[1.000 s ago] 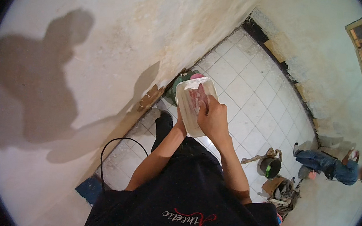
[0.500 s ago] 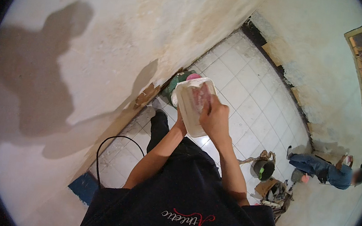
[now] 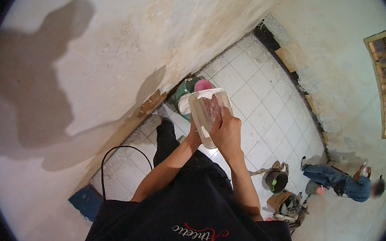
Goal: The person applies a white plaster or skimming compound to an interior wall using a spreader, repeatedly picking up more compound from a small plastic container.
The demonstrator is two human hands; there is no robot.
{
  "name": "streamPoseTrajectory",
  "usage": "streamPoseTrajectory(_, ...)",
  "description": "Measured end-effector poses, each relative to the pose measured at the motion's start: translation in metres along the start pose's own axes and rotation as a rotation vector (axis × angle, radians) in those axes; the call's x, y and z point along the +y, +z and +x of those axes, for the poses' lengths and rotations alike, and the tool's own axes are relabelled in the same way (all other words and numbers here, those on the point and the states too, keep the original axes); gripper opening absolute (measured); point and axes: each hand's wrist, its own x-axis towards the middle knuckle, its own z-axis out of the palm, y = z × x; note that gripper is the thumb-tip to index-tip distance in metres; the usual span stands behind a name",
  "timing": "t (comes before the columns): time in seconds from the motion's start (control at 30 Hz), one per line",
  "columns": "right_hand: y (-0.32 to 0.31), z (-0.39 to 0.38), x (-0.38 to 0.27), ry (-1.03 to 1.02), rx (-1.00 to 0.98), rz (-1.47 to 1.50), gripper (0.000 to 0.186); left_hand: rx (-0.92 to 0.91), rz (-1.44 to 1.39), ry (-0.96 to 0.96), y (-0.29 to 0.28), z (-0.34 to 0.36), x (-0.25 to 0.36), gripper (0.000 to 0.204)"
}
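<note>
A: Head view, read from the left: a person's shadow is cast on the plastered wall, and a black cable is looped on the tiled floor at the wall's foot.

B: And right of the wall?

A: The white plastic container is held up in front of the chest, just right of the wall. The left hand is closed under its lower edge. The right hand is wrapped over its face, with something pinkish pressed beneath the fingers.

B: What has changed?

A: Little. Against the earlier frames the container is kept in the same grip; only the view has drifted. The handling is judged unfinished.

B: Further right?

A: A green bucket is set behind the container, and another person is crouched well away from the wall.
</note>
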Motion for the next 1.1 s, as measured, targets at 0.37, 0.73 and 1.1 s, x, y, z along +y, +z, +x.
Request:
streamPoseTrajectory(0.37, 0.005, -0.007, -0.014, -0.196, -0.015, -0.074, 0.037, 0.057, 0.135, 0.066, 0.000, 0.001, 0.004, 0.067)
streamPoseTrajectory(0.73, 0.018, -0.015, -0.026, -0.150, -0.073, -0.021, 0.044, 0.187, 0.185, 0.067, -0.008, -0.003, 0.011, 0.075)
streamPoseTrajectory(1.1, 0.034, -0.025, -0.037, -0.137, -0.124, -0.067, 0.041, 0.196, 0.204, 0.078, -0.016, -0.012, 0.018, 0.078)
